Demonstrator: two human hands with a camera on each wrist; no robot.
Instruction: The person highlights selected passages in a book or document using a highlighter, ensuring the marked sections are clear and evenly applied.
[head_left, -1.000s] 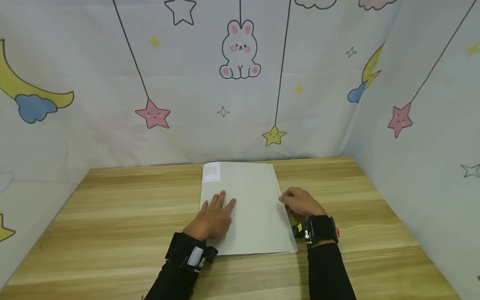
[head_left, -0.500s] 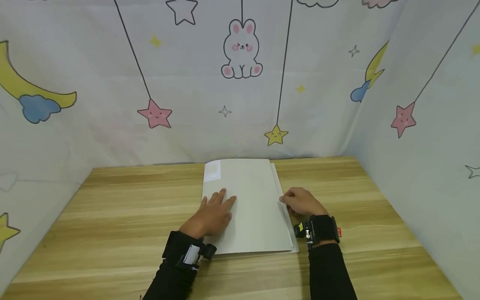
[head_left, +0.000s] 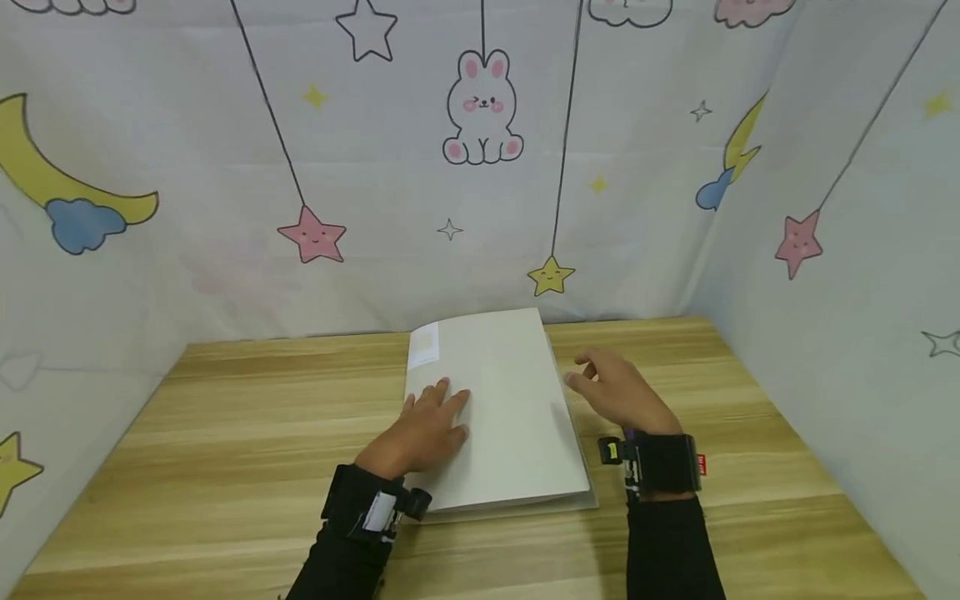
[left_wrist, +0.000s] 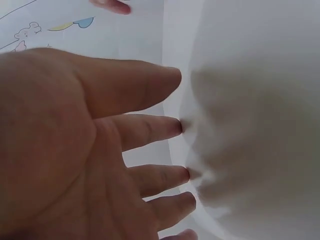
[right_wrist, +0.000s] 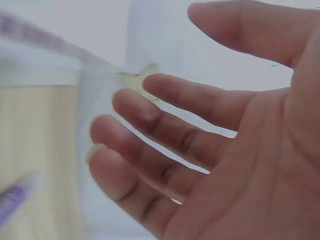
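A large white booklet (head_left: 510,400), with a small pale label (head_left: 424,346) at its top left corner, lies on the wooden table. Its upper cover stands raised along the right side, showing a layer underneath. My left hand (head_left: 416,433) rests on the left part of the cover, fingers spread. In the left wrist view the fingertips of this hand (left_wrist: 100,135) touch the white surface. Just right of the booklet's edge, my right hand (head_left: 618,387) is held apart from it with loosely bent fingers. The right wrist view shows that hand (right_wrist: 220,135) holding nothing.
Wooden tabletop (head_left: 247,450) extends on both sides of the booklet. White cloth walls (head_left: 375,167) printed with stars, a moon and a rabbit stand behind and at the sides. A blurred purple object (right_wrist: 15,200) lies near the right hand; its kind is unclear.
My right hand has left the booklet's right edge, moving up and slightly right, its fingers loosening. The cover's right side has risen. The left hand stays nearly in place.
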